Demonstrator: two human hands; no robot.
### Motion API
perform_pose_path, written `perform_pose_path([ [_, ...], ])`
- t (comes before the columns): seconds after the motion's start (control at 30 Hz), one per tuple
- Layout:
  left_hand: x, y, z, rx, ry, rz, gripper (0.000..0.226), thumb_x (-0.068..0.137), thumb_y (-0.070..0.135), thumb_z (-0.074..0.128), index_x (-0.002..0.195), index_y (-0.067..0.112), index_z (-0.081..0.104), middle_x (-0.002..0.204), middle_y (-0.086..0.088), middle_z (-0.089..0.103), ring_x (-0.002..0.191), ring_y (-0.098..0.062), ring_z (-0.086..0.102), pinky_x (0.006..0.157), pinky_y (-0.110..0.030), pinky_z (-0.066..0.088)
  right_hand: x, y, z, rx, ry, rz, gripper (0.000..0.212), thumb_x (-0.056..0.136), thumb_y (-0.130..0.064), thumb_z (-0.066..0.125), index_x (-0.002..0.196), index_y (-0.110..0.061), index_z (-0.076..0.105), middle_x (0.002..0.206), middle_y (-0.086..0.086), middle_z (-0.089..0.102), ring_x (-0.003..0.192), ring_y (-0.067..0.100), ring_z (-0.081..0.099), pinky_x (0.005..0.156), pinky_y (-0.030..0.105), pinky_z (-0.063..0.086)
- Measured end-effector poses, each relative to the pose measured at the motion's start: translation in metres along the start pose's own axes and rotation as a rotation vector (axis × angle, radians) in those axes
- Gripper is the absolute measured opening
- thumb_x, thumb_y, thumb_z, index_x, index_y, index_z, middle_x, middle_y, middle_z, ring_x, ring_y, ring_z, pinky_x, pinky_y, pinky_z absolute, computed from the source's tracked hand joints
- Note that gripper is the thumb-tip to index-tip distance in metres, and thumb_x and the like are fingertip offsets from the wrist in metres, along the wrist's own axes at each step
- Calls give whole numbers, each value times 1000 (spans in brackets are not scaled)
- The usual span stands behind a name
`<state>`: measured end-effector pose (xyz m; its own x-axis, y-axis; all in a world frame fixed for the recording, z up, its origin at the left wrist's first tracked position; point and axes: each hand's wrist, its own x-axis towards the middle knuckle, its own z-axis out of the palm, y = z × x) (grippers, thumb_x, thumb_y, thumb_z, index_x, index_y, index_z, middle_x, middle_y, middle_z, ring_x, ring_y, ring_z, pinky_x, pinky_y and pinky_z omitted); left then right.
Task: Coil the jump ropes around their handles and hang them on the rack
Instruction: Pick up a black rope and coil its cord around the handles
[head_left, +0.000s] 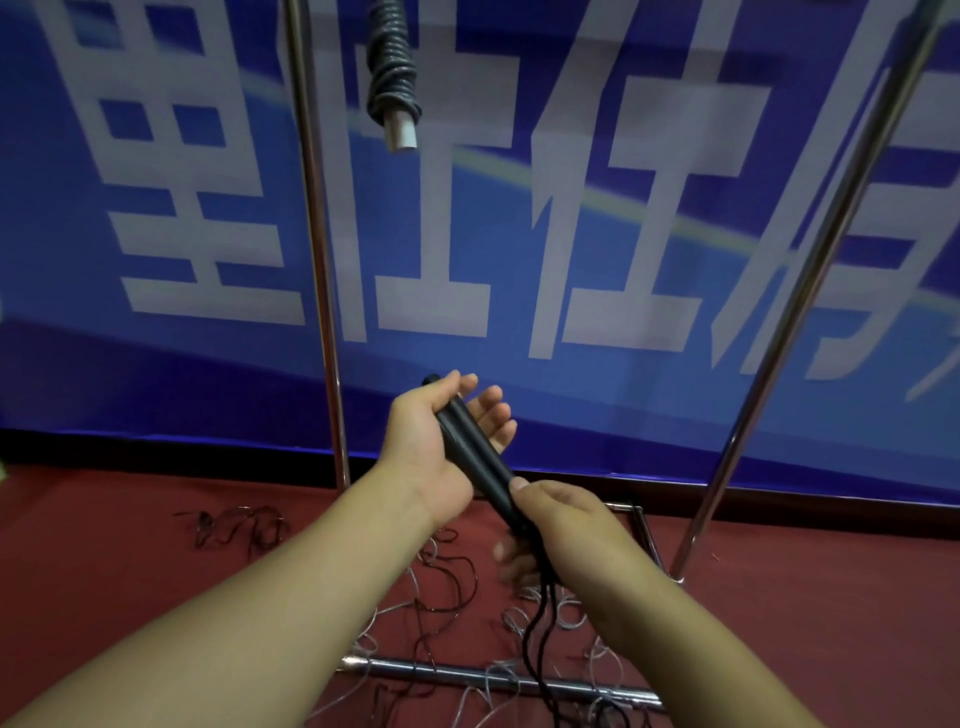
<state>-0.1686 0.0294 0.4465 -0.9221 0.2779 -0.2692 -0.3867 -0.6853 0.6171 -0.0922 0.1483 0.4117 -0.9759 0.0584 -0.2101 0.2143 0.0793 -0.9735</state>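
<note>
Two black jump-rope handles (475, 452) lie side by side, slanting from upper left to lower right. My left hand (436, 441) cradles their upper part, thumb over them and fingers loosely curved behind. My right hand (556, 525) grips their lower end, where the black rope (540, 623) hangs down to the floor. A coiled grey rope on a white handle (392, 78) hangs from the top of the metal rack (317, 234), above and left of my hands.
Several loose black and pale ropes (441, 587) lie tangled on the red carpet around the rack's base bar (498, 678). The rack's right pole (810, 291) slants upward. A blue banner with large white characters (623, 208) stands close behind.
</note>
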Motion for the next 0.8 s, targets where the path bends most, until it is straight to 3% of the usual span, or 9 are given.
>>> perform_pose_path([
  [0.17,7,8,-6,-18,66,30,33,95,40,61,103,9,64,75,-7,67,64,-21,63,68,-35,55,3,6,-2,-139,-9,-48,29,102,-35,49,83,-16,60,58,2,62,64,21,51,71,35,40],
  [0.3,9,3,-5,-16,146,47,52,87,58,65,101,8,63,75,-8,67,66,-23,65,68,-36,56,3,7,-1,-171,45,-101,27,103,-29,49,86,-12,60,56,-1,60,55,15,47,58,25,39],
  [0.33,9,1,-5,-12,155,40,54,86,59,65,103,7,63,76,-9,67,68,-24,66,70,-37,57,4,7,-1,-162,61,-112,27,104,-28,48,87,-10,60,57,-1,59,54,14,47,58,24,39],
  [0.47,3,-8,0,9,133,0,48,91,49,63,110,4,64,85,-12,65,78,-26,66,80,-40,56,6,5,-3,-114,93,-138,28,104,-27,47,95,-4,61,62,6,58,65,24,47,67,40,40],
  [0.6,-2,-15,5,68,37,-14,32,98,40,58,111,12,61,89,-8,68,79,-22,67,84,-37,54,5,5,-3,-99,36,-90,29,104,-29,47,88,-7,60,60,4,55,58,18,47,61,30,40],
  [0.8,-1,-12,5,76,2,-8,38,99,47,53,114,13,61,89,-6,70,76,-21,68,77,-36,57,1,3,-6,-108,-19,-74,30,103,-35,47,87,-16,64,63,1,61,58,14,54,58,26,43],
])
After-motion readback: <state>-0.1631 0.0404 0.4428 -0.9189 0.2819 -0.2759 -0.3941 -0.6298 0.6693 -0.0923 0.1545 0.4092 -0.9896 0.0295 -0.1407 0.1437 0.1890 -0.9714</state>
